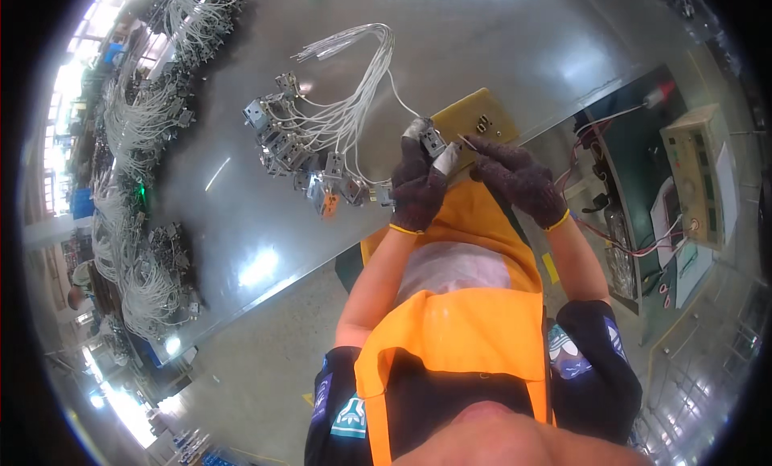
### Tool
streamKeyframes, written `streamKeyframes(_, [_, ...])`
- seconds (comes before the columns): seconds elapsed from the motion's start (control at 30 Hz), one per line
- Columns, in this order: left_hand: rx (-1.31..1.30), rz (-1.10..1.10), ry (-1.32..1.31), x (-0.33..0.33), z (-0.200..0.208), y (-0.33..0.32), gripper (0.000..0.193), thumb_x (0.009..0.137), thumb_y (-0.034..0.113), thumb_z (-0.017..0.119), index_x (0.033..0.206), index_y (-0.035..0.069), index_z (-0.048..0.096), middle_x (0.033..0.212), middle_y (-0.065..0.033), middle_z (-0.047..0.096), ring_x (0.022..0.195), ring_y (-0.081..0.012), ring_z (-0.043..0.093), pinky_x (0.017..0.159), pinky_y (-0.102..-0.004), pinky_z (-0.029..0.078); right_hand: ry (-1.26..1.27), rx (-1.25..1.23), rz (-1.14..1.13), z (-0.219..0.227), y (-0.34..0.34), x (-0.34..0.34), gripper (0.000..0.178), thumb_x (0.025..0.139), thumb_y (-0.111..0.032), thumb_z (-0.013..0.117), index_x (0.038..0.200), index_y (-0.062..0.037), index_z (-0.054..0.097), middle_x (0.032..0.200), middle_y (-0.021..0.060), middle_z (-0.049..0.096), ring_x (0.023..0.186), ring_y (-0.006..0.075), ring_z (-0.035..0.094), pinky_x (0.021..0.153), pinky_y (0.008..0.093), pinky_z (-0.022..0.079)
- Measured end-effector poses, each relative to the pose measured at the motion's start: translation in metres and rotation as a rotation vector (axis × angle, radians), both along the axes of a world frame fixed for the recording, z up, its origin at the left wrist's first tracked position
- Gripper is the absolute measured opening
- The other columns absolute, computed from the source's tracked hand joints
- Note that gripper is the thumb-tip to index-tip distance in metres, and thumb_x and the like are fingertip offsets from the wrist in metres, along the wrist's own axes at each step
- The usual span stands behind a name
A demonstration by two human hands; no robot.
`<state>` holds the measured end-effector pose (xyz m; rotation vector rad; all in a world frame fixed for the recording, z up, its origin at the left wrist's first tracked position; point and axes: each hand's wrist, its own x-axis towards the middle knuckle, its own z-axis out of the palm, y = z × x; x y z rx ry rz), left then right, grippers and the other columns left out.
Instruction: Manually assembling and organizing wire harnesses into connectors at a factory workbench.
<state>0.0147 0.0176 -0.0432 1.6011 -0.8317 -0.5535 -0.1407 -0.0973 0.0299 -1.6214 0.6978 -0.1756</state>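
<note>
My left hand (418, 180), in a dark knit glove with whitish fingertips, grips a small metal housing (433, 142) between thumb and fingers. One white wire runs from it to a looped bundle of white wires (378, 72). My right hand (519, 176), gloved alike, is closed close beside the housing; a thin pale piece (464, 139) sticks out at its fingertips, too small to name. Beneath both hands lies a yellow-brown board (498, 108) with a few small metal bits (482, 125) on it. Left of my hands, several similar metal housings (293, 152) hang together on the wires.
The grey metal table (482, 48) has its near edge slanting past my orange apron (450, 329). Along its far left side lie heaps of wired housings (149, 265). A beige instrument box (696, 176) with red leads (619, 245) stands at right, near red-handled scissors (664, 293).
</note>
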Motion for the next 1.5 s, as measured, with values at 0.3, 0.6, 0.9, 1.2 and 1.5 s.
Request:
streamKeyframes(0.3, [0.088,-0.133,-0.416,0.008,-0.001,-0.009,0.061,0.083,0.028,0.084,0.13,0.002,0.055,0.104,-0.0219,0.068,0.097,-0.0415,0.068,0.082,-0.0473,0.056,-0.016,-0.837,0.137,-0.013,-0.005,0.007,0.036,0.098,-0.021,0.059,0.133,-0.0111,0.064,0.103,0.0172,0.073,0.095,0.0371,0.07,0.082,0.0475,0.056])
streamKeyframes(0.6, [-0.022,-0.206,-0.285,0.016,-0.018,-0.009,0.059,0.079,0.028,0.086,0.125,0.003,0.059,0.103,-0.0203,0.07,0.095,-0.0424,0.069,0.08,-0.048,0.056,0.25,-1.006,0.3,0.006,0.011,0.016,0.035,0.092,-0.008,0.056,0.127,-0.0051,0.059,0.088,0.0189,0.068,0.081,0.039,0.067,0.072,0.048,0.054])
streamKeyframes(0.9, [-0.025,-0.169,-0.465,0.01,0.006,-0.012,0.044,0.084,0.02,0.076,0.12,0.003,0.059,0.102,-0.0229,0.069,0.095,-0.0439,0.068,0.078,-0.0502,0.054,0.23,-1.041,0.185,-0.004,0.024,0.02,0.033,0.094,-0.013,0.057,0.127,-0.0057,0.059,0.091,0.0157,0.065,0.085,0.0355,0.066,0.076,0.0478,0.053])
streamKeyframes(1.2, [0.23,-0.135,-0.409,0.001,0.029,-0.014,0.05,0.087,0.024,0.073,0.127,0.001,0.053,0.111,-0.0263,0.067,0.102,-0.0482,0.064,0.084,-0.0545,0.051,0.248,-1.038,0.229,0.002,0.018,0.019,0.033,0.093,-0.012,0.058,0.125,-0.0056,0.06,0.096,0.0195,0.068,0.089,0.0403,0.067,0.081,0.049,0.054])
streamKeyframes(1.5, [0.529,-0.399,-1.027,0.038,0.029,0.081,0.053,0.092,0.022,0.068,0.139,0.004,0.055,0.131,-0.0217,0.062,0.125,-0.0411,0.057,0.108,-0.0519,0.045,-0.284,-0.658,0.103,-0.022,0.043,0.026,0.057,0.093,-0.031,0.072,0.145,-0.0152,0.057,0.099,0.0095,0.072,0.083,0.0241,0.069,0.075,0.0385,0.054])
